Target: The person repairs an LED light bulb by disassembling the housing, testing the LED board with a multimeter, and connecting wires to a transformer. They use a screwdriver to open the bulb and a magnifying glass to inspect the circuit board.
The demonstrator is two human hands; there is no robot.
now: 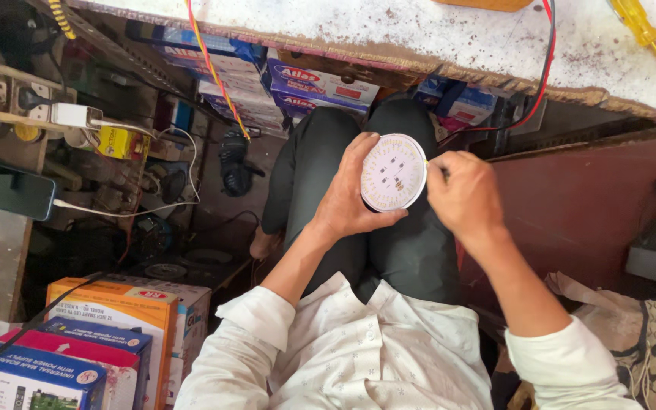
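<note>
From the head camera, you are looking straight down at your lap, seated with your knees under a white, speckled workbench (434, 30). Your left hand (347, 199) cups a round white LED circuit board (393, 172) from its left edge, thumb along the lower rim and fingers wrapped behind it, so the disc is gripped firmly and faces up toward you. The board sits above your dark trousers (389, 243), just below the near edge of the workbench.

Your right hand (465, 199) is at the board's right edge, fingers pinched closed around a thin tool whose tip touches the rim of the disc; what kind of tool it is cannot be told, since your fingers hide nearly all of it.

Relative to the board: a yellow-handled screwdriver (641, 29) lies on the workbench, well up and to the right. A red wire (547, 68) drops over the bench edge just above and to the right. Blue and white cartons (320, 85) are stacked under the bench, directly above the board. Far to the left a white charger (74, 115) sits in a socket strip, with a dark phone (9, 196) below it. At the lower left, an orange box (127, 315) stands among other packages.
</note>
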